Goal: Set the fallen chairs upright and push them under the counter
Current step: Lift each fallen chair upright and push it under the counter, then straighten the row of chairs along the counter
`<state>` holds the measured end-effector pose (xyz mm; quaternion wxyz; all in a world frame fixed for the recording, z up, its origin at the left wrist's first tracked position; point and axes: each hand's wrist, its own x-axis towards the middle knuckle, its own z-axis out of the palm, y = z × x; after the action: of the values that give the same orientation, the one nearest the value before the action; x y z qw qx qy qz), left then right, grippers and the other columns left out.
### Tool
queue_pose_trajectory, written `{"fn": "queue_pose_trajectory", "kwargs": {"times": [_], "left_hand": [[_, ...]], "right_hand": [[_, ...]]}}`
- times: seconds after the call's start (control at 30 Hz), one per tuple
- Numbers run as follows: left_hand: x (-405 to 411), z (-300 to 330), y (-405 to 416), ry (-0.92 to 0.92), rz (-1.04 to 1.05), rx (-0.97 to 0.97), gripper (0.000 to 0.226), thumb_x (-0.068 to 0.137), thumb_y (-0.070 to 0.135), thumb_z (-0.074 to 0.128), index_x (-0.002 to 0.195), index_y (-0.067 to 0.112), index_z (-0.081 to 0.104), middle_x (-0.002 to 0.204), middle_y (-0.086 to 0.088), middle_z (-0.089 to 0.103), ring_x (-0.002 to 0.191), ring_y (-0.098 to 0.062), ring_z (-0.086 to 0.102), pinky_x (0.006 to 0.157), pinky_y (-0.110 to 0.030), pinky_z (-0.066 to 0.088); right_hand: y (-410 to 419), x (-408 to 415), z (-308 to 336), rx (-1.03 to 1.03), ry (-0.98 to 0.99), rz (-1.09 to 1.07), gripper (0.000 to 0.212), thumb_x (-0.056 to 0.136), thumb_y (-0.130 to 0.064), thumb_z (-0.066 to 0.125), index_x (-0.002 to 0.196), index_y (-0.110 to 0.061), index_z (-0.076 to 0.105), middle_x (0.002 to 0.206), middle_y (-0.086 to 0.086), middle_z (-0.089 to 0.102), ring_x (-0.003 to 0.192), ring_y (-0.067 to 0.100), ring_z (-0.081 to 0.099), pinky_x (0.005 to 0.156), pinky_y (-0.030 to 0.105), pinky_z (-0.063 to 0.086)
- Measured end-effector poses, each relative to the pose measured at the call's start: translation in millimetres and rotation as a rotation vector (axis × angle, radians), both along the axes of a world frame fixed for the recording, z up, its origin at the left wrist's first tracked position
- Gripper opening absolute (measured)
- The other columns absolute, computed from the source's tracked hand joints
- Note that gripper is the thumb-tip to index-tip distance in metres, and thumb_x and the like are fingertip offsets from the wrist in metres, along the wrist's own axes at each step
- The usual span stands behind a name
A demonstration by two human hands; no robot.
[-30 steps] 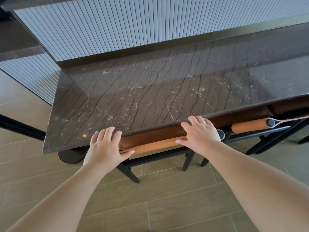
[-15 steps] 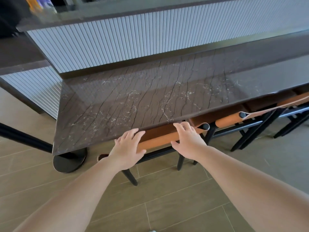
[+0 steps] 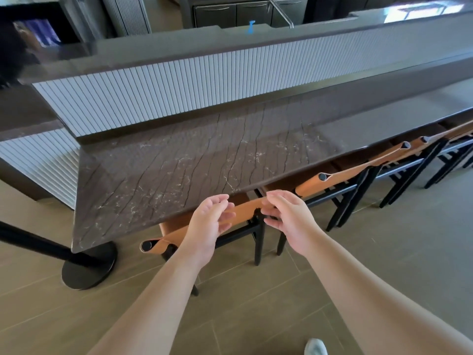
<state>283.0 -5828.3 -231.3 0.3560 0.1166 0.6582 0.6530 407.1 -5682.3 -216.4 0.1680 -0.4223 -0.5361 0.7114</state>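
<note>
Four chairs: nearest chair (image 3: pixel 204 228) upright, tucked under the desk (image 3: pixel 204 160), like its neighbours.
Grip: left hand (image 3: pixel 208 224) and right hand (image 3: pixel 290 221) loose, holding nothing, just off the backrest.
Left: seemingly nothing; no fallen chair visible.

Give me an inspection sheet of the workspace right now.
Surface: dark brown veined marble counter, top bare, glossy.
Job's things: nearest tan leather, black-framed chair upright, tucked under the counter edge; three more like it in a row to the right, all upright.
Clutter: nothing seen on the counter.
Grippers: left hand and right hand loosely curled, holding nothing, just off the backrest.
Cables: nothing seen.
Surroundings: black round-based post at the left corner; ribbed white panel; tiled floor.
</note>
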Motion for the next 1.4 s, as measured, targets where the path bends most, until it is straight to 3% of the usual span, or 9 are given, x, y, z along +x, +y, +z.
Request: {"fn": "queue_pose_trajectory", "kwargs": {"times": [0.17, 0.43, 0.6, 0.8, 1.07, 1.2, 1.3, 1.4], "left_hand": [[28, 9, 19, -0.078, 0.045, 0.045, 0.021, 0.098, 0.03, 0.053, 0.113, 0.026, 0.068, 0.103, -0.001, 0.073, 0.096, -0.019, 0.07, 0.08, -0.033, 0.052], [95, 26, 105, -0.14, 0.127, 0.034, 0.02, 0.1, 0.024, 0.053, 0.113, 0.02, 0.067, 0.094, 0.001, 0.075, 0.092, -0.018, 0.068, 0.084, -0.036, 0.052], [127, 29, 153, -0.144, 0.194, 0.031, 0.023, 0.101, 0.022, 0.05, 0.116, 0.017, 0.067, 0.101, -0.004, 0.075, 0.095, -0.018, 0.069, 0.087, -0.038, 0.051], [153, 24, 182, -0.129, 0.29, -0.025, 0.023, 0.1, 0.022, 0.05, 0.109, 0.022, 0.071, 0.105, -0.004, 0.075, 0.096, -0.018, 0.071, 0.084, -0.037, 0.049], [134, 14, 193, -0.08, 0.36, -0.116, 0.02, 0.1, 0.024, 0.052, 0.112, 0.024, 0.069, 0.102, 0.002, 0.075, 0.095, -0.014, 0.071, 0.083, -0.034, 0.052], [111, -5, 205, 0.08, 0.276, -0.31, 0.014, 0.097, 0.031, 0.055, 0.107, 0.034, 0.065, 0.102, 0.011, 0.072, 0.093, -0.004, 0.068, 0.084, -0.028, 0.052], [92, -21, 216, 0.112, 0.204, -0.363, 0.016, 0.097, 0.032, 0.052, 0.11, 0.036, 0.06, 0.109, 0.013, 0.065, 0.103, -0.006, 0.062, 0.09, -0.028, 0.049], [69, -32, 227, 0.189, 0.135, -0.419, 0.022, 0.095, 0.034, 0.05, 0.116, 0.035, 0.056, 0.109, 0.017, 0.061, 0.101, -0.002, 0.058, 0.079, -0.019, 0.044]], "right_hand": [[29, 38, 4, -0.149, 0.084, -0.046, 0.019, 0.097, -0.021, 0.061, 0.113, -0.016, 0.068, 0.105, 0.01, 0.072, 0.101, 0.024, 0.07, 0.086, 0.04, 0.058], [112, 91, 12, -0.159, 0.112, 0.088, 0.015, 0.097, -0.021, 0.06, 0.108, -0.017, 0.069, 0.102, 0.007, 0.074, 0.1, 0.025, 0.07, 0.084, 0.037, 0.056], [178, 120, 13, -0.171, 0.102, 0.175, 0.017, 0.098, -0.022, 0.058, 0.111, -0.019, 0.069, 0.108, 0.008, 0.071, 0.101, 0.023, 0.069, 0.079, 0.034, 0.055], [227, 128, 8, -0.213, 0.102, 0.216, 0.019, 0.097, -0.021, 0.059, 0.114, -0.017, 0.067, 0.11, 0.011, 0.071, 0.103, 0.026, 0.069, 0.087, 0.039, 0.056], [251, 108, -4, -0.236, 0.045, 0.25, 0.018, 0.096, -0.023, 0.061, 0.112, -0.019, 0.068, 0.106, 0.009, 0.071, 0.101, 0.023, 0.07, 0.084, 0.037, 0.057], [259, 91, -10, -0.159, -0.018, 0.25, 0.015, 0.096, -0.023, 0.059, 0.107, -0.019, 0.07, 0.103, 0.007, 0.072, 0.098, 0.021, 0.07, 0.083, 0.036, 0.058], [271, 79, -13, -0.111, -0.071, 0.232, 0.013, 0.096, -0.025, 0.061, 0.101, -0.02, 0.072, 0.098, 0.005, 0.074, 0.095, 0.019, 0.071, 0.08, 0.035, 0.059], [285, 66, -16, -0.068, -0.113, 0.227, 0.012, 0.093, -0.027, 0.062, 0.098, -0.021, 0.072, 0.093, 0.002, 0.075, 0.09, 0.015, 0.072, 0.079, 0.034, 0.059]]}}
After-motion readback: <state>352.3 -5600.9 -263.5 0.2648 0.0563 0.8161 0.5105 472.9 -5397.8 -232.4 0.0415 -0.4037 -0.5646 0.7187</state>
